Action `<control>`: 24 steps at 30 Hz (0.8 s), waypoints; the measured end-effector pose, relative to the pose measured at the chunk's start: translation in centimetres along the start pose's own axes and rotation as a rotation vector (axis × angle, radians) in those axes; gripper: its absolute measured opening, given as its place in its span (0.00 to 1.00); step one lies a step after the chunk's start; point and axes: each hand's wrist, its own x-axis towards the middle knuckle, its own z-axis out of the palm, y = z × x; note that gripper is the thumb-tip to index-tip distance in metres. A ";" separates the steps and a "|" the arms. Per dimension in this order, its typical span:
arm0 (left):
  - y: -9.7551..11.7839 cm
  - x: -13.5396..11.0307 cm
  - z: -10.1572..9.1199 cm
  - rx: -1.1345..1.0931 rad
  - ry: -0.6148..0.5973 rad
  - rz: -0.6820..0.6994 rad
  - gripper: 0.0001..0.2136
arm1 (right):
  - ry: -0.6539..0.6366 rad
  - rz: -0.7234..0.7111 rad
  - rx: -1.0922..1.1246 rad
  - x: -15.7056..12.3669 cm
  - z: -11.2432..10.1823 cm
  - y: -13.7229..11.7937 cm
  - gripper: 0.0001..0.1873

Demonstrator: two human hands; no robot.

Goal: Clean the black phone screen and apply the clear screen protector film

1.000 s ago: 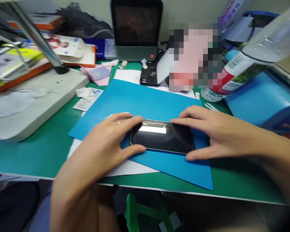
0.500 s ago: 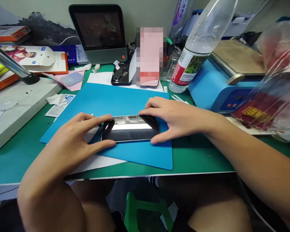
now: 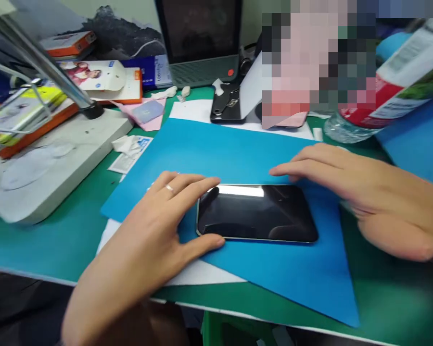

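Note:
A smartphone (image 3: 256, 216) with a dark, glossy screen lies sideways on the blue mat (image 3: 216, 144). A bright strip is reflected near its far edge. My left hand (image 3: 166, 216), with a ring on one finger, grips the phone's left end, forefinger on the far edge and thumb on the near edge. Off to the right, my right hand (image 3: 364, 202) is held apart from the phone, its fingers stretched out leftward beyond the phone's far right corner and the thumb spread away. Nothing is in that hand.
A tilted water bottle (image 3: 386, 96) stands at the right. Behind the mat are a black phone-shaped item (image 3: 231, 108) and a grey screen device (image 3: 202, 72). A white lamp base (image 3: 94, 144) and boxes (image 3: 126, 84) fill the left. White paper (image 3: 205, 274) sticks out under the mat.
My right hand has let go of the phone's right end and moved away to the right. The left hand keeps its grip. The view has shifted and come closer.

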 end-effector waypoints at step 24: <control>-1.2 -0.3 -1.2 -0.225 -0.052 0.002 0.30 | -0.309 0.088 0.232 9.9 -1.0 -10.1 0.18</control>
